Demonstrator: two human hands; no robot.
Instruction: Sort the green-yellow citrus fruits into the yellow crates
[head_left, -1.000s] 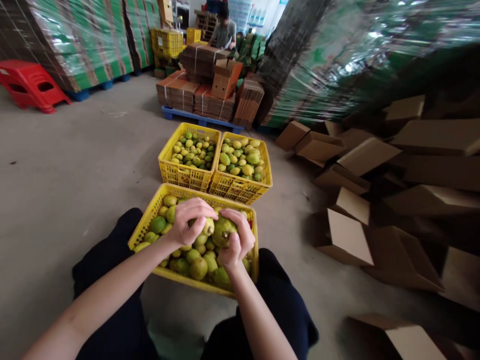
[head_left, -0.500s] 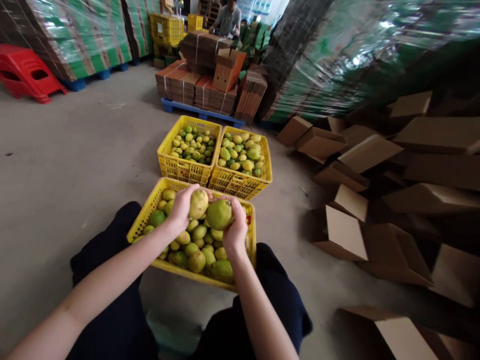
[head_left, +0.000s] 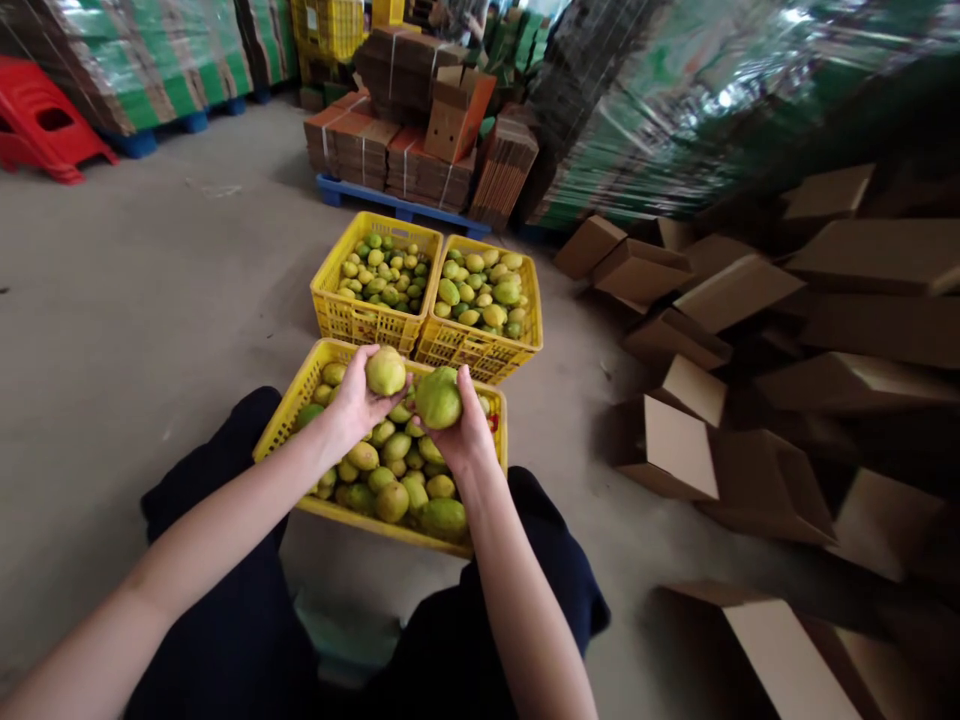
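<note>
Over the near yellow crate [head_left: 292,415] I hold one lemon in each hand. My left hand [head_left: 355,402] cups a yellow lemon [head_left: 386,371], its palm turned up and its fingers under the fruit. In my right hand [head_left: 466,432] sits a larger, greener lemon [head_left: 439,398], with the thumb along its right side. The two fruits are close together but apart. Below them, many yellow and green lemons [head_left: 392,500] fill the crate, which stands between my knees; my forearms cover part of it.
Two more yellow crates [head_left: 373,318] of lemons stand just beyond. Bundled flat cartons lie on a blue pallet [head_left: 405,210] behind them. Open cardboard boxes [head_left: 671,445] are heaped at the right. A red stool [head_left: 49,120] and wrapped pallets are farther back; a person [head_left: 457,20] is partly visible.
Both hands have turned palm up and moved slightly apart, each still with its lemon. My view has tipped down a little.
</note>
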